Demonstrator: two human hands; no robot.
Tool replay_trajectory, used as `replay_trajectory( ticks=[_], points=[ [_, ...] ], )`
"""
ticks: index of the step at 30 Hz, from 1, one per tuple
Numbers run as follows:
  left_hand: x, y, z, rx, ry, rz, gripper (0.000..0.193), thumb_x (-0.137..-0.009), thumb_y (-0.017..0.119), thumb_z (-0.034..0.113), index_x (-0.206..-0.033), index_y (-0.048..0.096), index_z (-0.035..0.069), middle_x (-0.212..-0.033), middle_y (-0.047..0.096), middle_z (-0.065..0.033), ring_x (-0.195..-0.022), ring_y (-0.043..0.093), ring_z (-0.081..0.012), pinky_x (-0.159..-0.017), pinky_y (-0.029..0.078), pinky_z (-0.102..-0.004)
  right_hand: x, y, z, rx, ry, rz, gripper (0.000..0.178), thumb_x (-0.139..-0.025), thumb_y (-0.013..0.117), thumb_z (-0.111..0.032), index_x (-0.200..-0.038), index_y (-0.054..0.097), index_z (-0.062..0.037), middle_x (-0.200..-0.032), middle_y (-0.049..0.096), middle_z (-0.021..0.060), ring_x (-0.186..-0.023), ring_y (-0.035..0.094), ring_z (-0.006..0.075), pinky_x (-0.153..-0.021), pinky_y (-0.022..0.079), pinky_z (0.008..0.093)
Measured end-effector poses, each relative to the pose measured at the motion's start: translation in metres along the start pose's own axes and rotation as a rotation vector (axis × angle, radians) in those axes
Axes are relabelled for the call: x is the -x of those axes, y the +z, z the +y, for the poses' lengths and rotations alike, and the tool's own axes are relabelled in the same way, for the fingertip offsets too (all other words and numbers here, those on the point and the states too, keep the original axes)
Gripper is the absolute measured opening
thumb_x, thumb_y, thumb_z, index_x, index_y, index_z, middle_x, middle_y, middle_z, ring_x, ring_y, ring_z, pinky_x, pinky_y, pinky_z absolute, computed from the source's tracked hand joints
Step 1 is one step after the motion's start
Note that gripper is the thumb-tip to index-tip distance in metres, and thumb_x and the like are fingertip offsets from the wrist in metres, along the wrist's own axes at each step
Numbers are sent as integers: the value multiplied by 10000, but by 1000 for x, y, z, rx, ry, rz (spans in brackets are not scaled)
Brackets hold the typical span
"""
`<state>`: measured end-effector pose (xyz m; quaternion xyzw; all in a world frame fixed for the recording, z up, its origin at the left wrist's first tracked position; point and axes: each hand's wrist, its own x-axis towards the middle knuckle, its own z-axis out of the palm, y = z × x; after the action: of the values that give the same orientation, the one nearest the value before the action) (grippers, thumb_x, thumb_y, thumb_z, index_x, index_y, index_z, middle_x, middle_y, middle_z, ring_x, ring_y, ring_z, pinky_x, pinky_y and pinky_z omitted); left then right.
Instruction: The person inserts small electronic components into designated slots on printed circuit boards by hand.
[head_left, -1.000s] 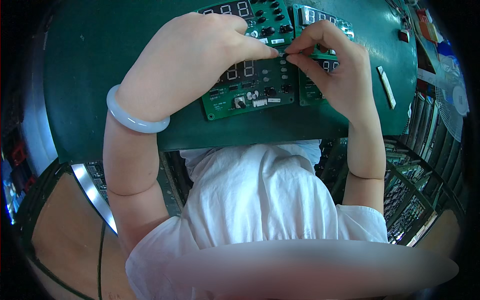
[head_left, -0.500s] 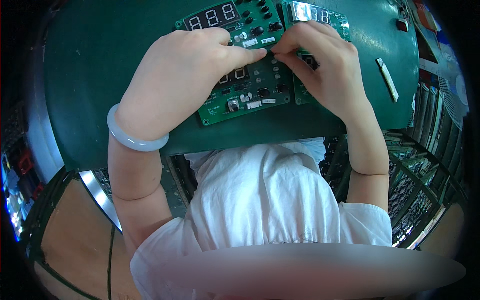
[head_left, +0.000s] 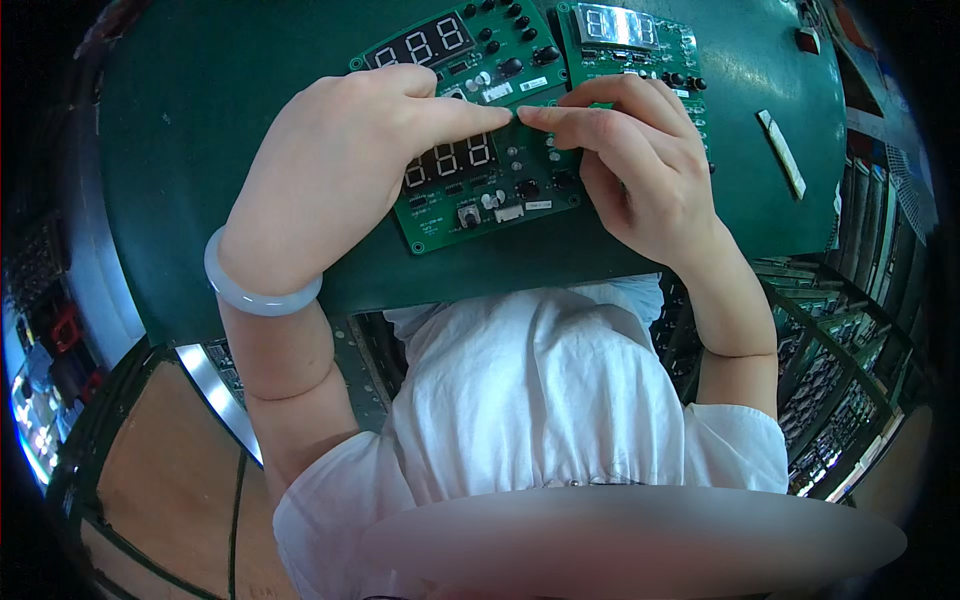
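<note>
Green table (head_left: 750,80) beneath circuit boards (head_left: 443,226); rack (head_left: 828,342) nearby

The person wears a loose, white, short-sleeved cloth shirt (head_left: 540,390), softly creased. A glossy, milky-white round bangle (head_left: 248,297), material unclear, circles the left wrist (head_left: 272,262).

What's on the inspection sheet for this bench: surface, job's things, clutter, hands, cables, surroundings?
Surface: green tabletop.
Job's things: near left circuit board and far left circuit board, close together; right circuit board, partly behind the right hand.
Clutter: pale strip and small red-and-black item, both on the right.
Hands: left hand and right hand extend fingers toward each other over the left boards; anything held is too small to tell.
Cables: cannot tell.
Surroundings: green-framed rack on the right; brown panel lower left.
</note>
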<state>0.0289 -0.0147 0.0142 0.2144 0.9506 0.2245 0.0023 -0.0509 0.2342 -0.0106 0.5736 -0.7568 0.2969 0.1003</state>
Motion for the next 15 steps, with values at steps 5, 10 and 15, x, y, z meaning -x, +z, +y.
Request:
replay_trajectory(
  ticks=[5, 10, 15],
  points=[
    [-2, 2, 0, 9, 10, -9, 506, -804, 553, -66, -1220, 736, 157, -800, 561, -125, -728, 611, -303, -651, 495, -386, 1, -1, -3, 25, 64, -39, 467, -655, 639, 121, -1079, 707, -61, -942, 673, 51, -923, 644, 240, -785, 474, 348],
    [-1, 4, 15, 22, -6, 12, 473, -816, 572, -40, -1224, 729, 142, -798, 556, -125, -699, 608, -312, -618, 485, -388, 0, -3, -5, 23, 56, -48, 413, -663, 702, 80, -1037, 631, -80, -908, 679, 29, -932, 645, 228, -779, 462, 358],
    [0, 1, 18, -57, -43, -16, 432, -824, 588, -23, -1207, 729, 116, -816, 573, -134, -691, 612, -310, -610, 489, -382, 5, -9, -2, -33, 116, 0, 468, -665, 581, 151, -1071, 686, -56, -977, 679, 52, -954, 648, 243, -812, 468, 354]
  ],
)
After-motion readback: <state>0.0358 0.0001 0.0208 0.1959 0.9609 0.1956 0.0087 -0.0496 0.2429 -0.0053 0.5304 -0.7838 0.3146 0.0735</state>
